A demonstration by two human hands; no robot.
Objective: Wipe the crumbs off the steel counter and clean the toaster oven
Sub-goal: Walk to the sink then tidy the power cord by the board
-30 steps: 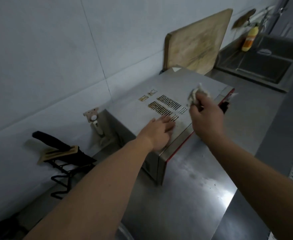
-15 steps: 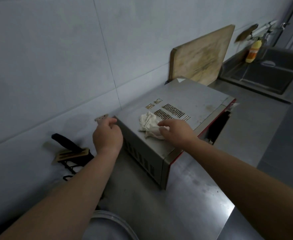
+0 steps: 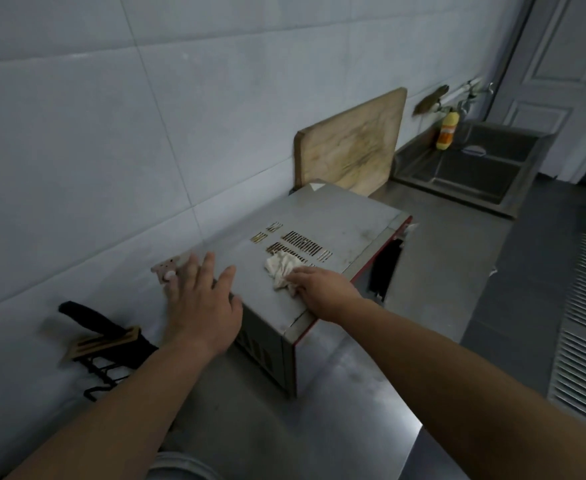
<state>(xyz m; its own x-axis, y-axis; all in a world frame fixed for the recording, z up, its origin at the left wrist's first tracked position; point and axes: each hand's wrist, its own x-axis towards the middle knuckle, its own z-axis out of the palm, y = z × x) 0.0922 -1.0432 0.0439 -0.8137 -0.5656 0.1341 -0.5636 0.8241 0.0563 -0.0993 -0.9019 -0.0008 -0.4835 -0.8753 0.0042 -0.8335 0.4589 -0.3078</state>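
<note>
Your left hand (image 3: 201, 303) lay flat, fingers spread, bracing the toaster oven (image 3: 322, 258) at its rear corner on the steel counter (image 3: 360, 403); your right hand (image 3: 322, 292) pressed the limp rag (image 3: 281, 268) on top. Rigid, probably weighty box: steady its edges.

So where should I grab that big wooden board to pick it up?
Probably the top edge of the cutting board, reaching down from above. It stands on its lower edge and leans back against the wall, and the toaster oven hides its bottom corner, so the top is freest.
</note>
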